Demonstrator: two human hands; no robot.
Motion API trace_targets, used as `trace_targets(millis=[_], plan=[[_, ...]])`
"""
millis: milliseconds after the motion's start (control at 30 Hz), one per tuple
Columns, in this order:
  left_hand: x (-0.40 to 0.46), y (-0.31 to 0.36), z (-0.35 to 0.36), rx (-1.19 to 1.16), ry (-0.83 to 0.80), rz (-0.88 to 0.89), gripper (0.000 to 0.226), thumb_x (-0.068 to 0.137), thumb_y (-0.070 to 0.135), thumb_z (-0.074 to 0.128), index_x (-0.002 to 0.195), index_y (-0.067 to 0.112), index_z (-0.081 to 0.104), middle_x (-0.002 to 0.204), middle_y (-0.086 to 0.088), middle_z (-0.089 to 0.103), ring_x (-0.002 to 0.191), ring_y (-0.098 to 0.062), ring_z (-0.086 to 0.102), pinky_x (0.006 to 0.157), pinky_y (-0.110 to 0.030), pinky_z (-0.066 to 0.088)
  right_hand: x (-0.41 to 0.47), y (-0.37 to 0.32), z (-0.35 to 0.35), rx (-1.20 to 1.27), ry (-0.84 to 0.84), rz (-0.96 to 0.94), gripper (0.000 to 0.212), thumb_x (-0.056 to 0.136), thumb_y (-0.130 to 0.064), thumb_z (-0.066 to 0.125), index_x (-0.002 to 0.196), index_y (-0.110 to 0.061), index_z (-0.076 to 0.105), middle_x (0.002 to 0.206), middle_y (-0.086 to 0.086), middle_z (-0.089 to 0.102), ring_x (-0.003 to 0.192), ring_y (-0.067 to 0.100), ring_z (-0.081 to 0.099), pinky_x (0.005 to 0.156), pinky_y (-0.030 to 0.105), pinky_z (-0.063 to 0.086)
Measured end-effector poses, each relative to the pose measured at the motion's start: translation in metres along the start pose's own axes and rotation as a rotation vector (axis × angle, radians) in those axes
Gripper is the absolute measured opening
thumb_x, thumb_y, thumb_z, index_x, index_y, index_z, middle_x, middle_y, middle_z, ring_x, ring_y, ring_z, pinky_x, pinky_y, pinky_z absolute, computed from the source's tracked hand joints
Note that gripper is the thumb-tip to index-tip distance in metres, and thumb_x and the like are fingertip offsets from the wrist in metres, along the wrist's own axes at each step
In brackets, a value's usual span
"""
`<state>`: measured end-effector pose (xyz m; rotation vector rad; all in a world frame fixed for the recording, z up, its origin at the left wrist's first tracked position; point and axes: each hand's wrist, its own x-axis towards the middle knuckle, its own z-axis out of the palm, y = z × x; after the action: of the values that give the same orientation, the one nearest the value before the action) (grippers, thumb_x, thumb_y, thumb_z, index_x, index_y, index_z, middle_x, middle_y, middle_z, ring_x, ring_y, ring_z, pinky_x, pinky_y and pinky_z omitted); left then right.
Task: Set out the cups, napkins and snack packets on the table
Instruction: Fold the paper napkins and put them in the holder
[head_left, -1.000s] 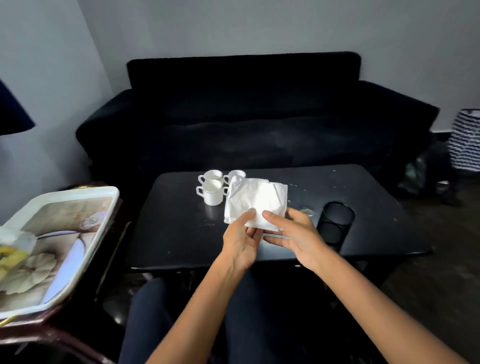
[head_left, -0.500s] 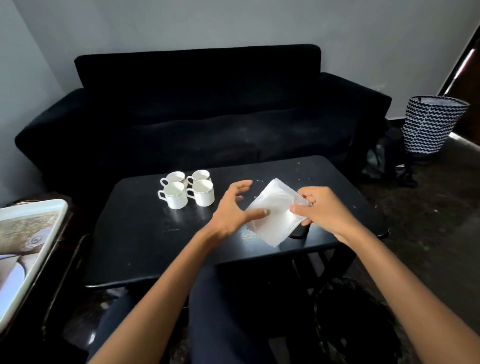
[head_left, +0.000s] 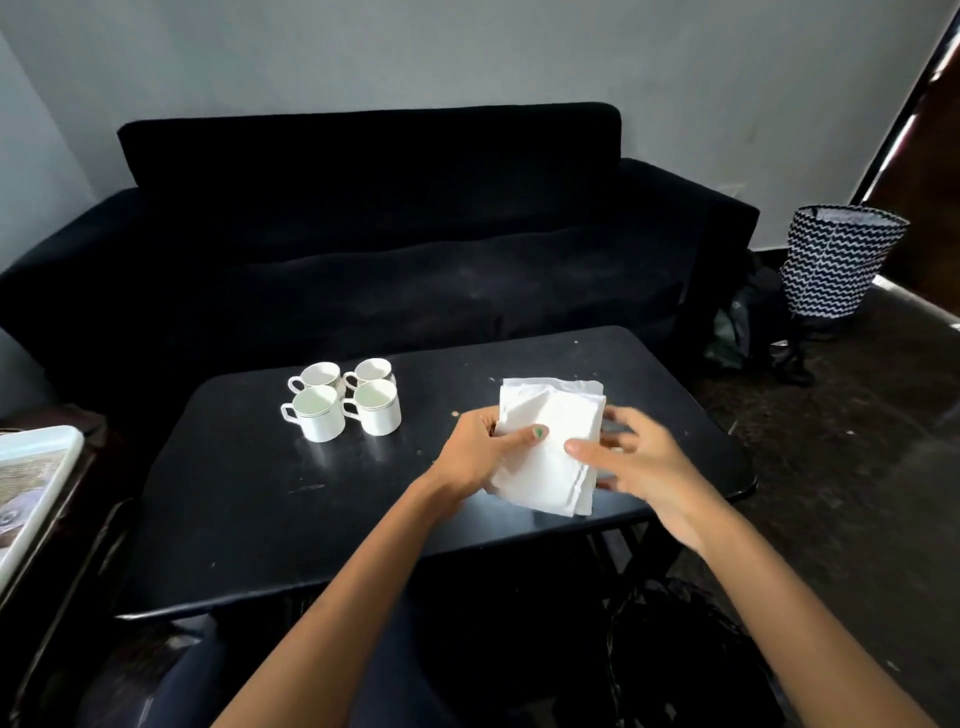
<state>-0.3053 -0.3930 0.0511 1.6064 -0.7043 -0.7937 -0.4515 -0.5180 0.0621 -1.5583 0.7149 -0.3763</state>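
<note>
Left hand (head_left: 475, 452) pinching napkins (head_left: 545, 447) over table (head_left: 249, 499), right hand (head_left: 636, 462) fingers spread beside them

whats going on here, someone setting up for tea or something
A person seated at a black table holds a stack of white napkins above its right side. The left hand grips the stack's left edge, thumb on top; the right hand touches the right edge, but its grip is too blurred to judge. Four white cups already stand clustered on the table. No snack packets are in view.
</note>
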Motion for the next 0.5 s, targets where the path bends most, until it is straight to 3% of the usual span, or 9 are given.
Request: trace_targets(millis=[133, 233, 300, 400, 500], plan=[[0.012, -0.004, 0.017, -0.047, -0.056, -0.027, 0.014, 0.085, 0.020, 0.070, 0.095, 0.011, 0.069, 0.096, -0.010, 0.073, 0.075, -0.016, 0.068, 0.064, -0.030, 0.055, 0.010, 0.022, 0.004, 0.009, 0.087, 0.032, 0.033, 0.074, -0.004, 0.074, 0.105, -0.012, 0.064, 0.088, 0.004, 0.075, 0.083, 0.019, 0.071, 0.072, 0.034, 0.058], [0.025, -0.008, 0.024, -0.076, 0.014, -0.043, 0.014, 0.086, 0.013, 0.069, 0.098, 0.006, 0.069, 0.092, -0.005, 0.073, 0.070, -0.008, 0.068, 0.061, -0.022, 0.057, 0.023, 0.028, 0.002, -0.035, 0.235, -0.016, 0.013, 0.075, 0.000, 0.068, 0.086, 0.007, 0.064, 0.074, 0.020, 0.069, 0.066, 0.022, 0.062, 0.060, 0.031, 0.046], [0.035, -0.011, 0.028, -0.113, 0.063, -0.062, 0.011, 0.087, 0.008, 0.067, 0.096, 0.003, 0.068, 0.086, -0.003, 0.071, 0.064, -0.006, 0.068, 0.053, -0.020, 0.054, 0.033, 0.028, 0.000, -0.084, 0.352, -0.058, 0.018, 0.073, 0.000, 0.066, 0.072, 0.013, 0.053, 0.061, 0.023, 0.051, 0.061, 0.021, 0.046, 0.057, 0.031, 0.033], [0.051, -0.014, 0.032, -0.082, 0.138, -0.065, 0.007, 0.088, 0.003, 0.064, 0.094, 0.003, 0.067, 0.088, -0.008, 0.071, 0.067, -0.013, 0.066, 0.053, -0.020, 0.052, 0.048, 0.023, 0.000, -0.175, 0.484, -0.129, 0.030, 0.073, 0.000, 0.063, 0.058, -0.005, 0.037, 0.057, 0.006, 0.031, 0.056, 0.016, 0.028, 0.050, 0.028, 0.019], [0.067, -0.017, 0.036, 0.079, 0.205, -0.007, 0.008, 0.086, 0.004, 0.066, 0.092, 0.007, 0.069, 0.089, -0.006, 0.073, 0.076, -0.015, 0.066, 0.064, -0.019, 0.052, 0.066, 0.023, 0.002, -0.248, 0.552, -0.170, 0.030, 0.073, -0.001, 0.061, 0.059, -0.009, 0.036, 0.055, 0.004, 0.029, 0.053, 0.015, 0.022, 0.046, 0.026, 0.015]])
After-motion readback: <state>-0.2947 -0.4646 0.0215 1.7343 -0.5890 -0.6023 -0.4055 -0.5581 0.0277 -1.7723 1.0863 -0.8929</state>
